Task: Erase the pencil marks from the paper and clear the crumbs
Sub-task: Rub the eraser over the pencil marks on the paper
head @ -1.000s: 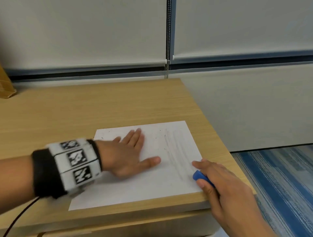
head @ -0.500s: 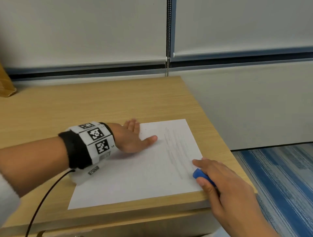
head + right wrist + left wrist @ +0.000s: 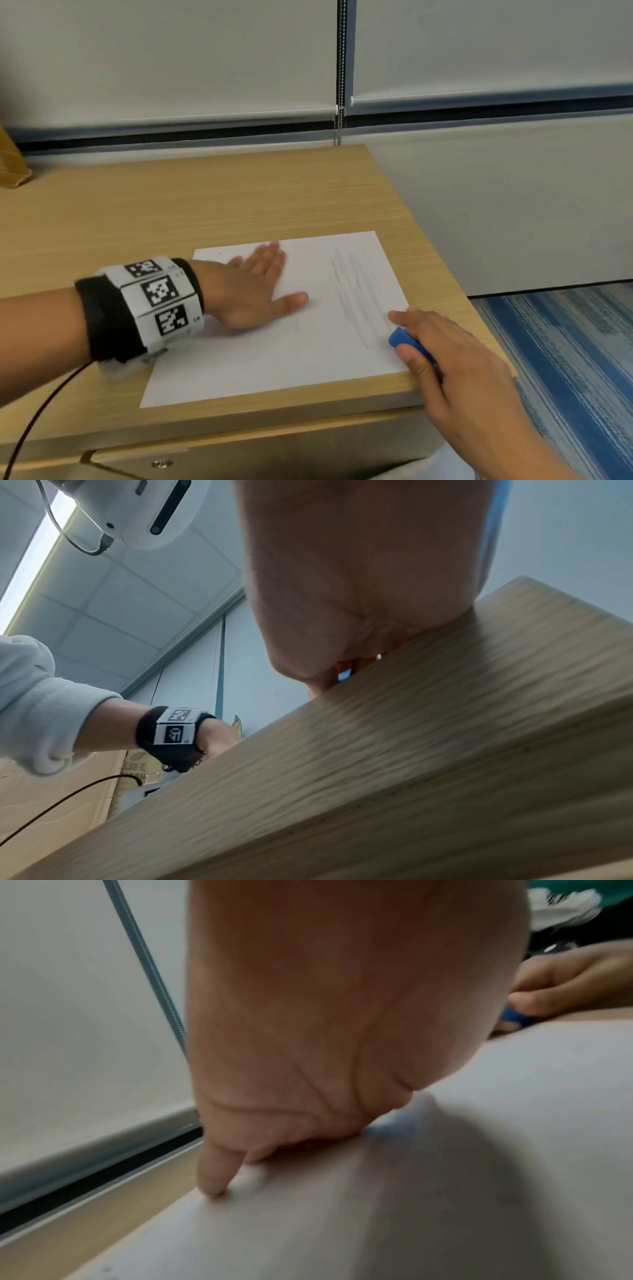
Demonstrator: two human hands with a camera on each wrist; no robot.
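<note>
A white sheet of paper [image 3: 291, 349] lies at the front right corner of the wooden desk [image 3: 171, 212]. Faint grey pencil strokes [image 3: 352, 294] run down its right half. My left hand [image 3: 253, 287] lies flat on the paper's upper left part, fingers straight and thumb spread. The left wrist view shows its palm [image 3: 335, 1015] above the paper [image 3: 445, 1191] with a fingertip touching the sheet. My right hand [image 3: 445, 349] rests at the paper's right edge and pinches a blue eraser [image 3: 402, 339] between thumb and fingers. The eraser [image 3: 345, 674] barely shows over the desk edge [image 3: 411, 750].
The desk ends just right of the paper, above a blue striped carpet [image 3: 565, 359]. A brown cardboard box [image 3: 10, 164] stands at the desk's far left. A blind cord [image 3: 340, 68] hangs behind the desk. A black cable [image 3: 37, 414] trails from my left wrist band.
My left hand swept up and left across the paper, then came back to lie flat nearer its middle. The right hand and eraser stayed at the right edge.
</note>
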